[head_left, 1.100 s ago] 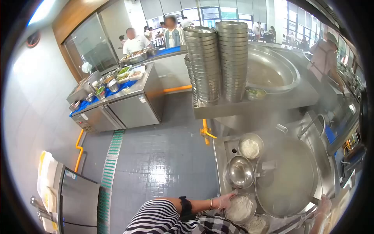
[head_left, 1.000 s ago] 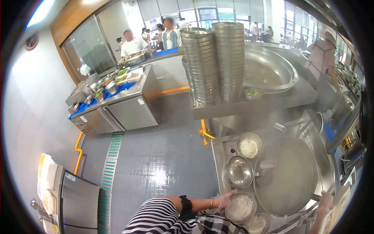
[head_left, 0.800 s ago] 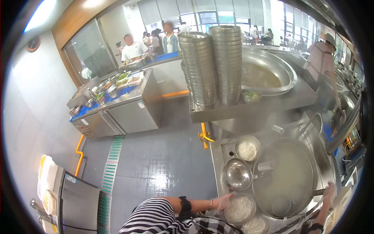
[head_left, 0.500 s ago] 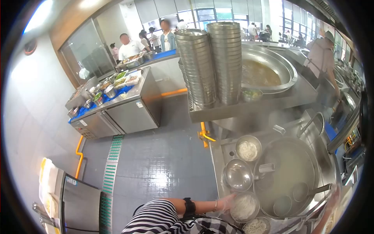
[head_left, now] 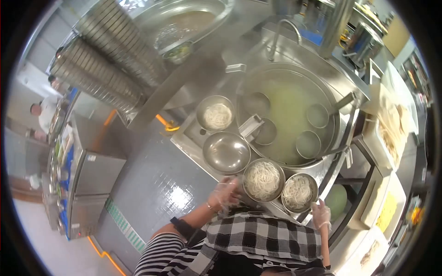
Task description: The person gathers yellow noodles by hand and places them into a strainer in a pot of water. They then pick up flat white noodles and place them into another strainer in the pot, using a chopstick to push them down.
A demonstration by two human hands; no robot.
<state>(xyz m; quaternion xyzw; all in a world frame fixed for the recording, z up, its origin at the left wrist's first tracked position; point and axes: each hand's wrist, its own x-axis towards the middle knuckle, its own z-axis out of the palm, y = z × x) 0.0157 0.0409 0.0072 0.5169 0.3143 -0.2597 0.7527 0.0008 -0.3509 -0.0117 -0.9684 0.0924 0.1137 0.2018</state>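
Note:
My left hand [head_left: 225, 193], in a clear plastic glove, has its fingers curled at the left rim of a steel bowl [head_left: 279, 193] of white noodles [head_left: 262, 179]. On the right side, my gloved right hand [head_left: 321, 215] pinches the outer rim of a second steel bowl [head_left: 315, 187], also holding white noodles [head_left: 297, 192]. Both bowls stand side by side at the counter's front edge. An empty steel bowl [head_left: 226, 152] is just beyond my left hand, and behind it sits another bowl [head_left: 202, 112] with noodles [head_left: 217, 116].
A large round vat [head_left: 290, 101] of cloudy liquid with several round strainers lies beyond the bowls. A tap [head_left: 276, 41] rises behind it. Tall stacks of steel bowls [head_left: 99, 73] stand at upper left. White trays [head_left: 368, 198] of noodles line the right side.
The view has swung right and down toward the vat and bowls. My right hand has come to the right noodle bowl's rim. My left hand stays beside the other noodle bowl.

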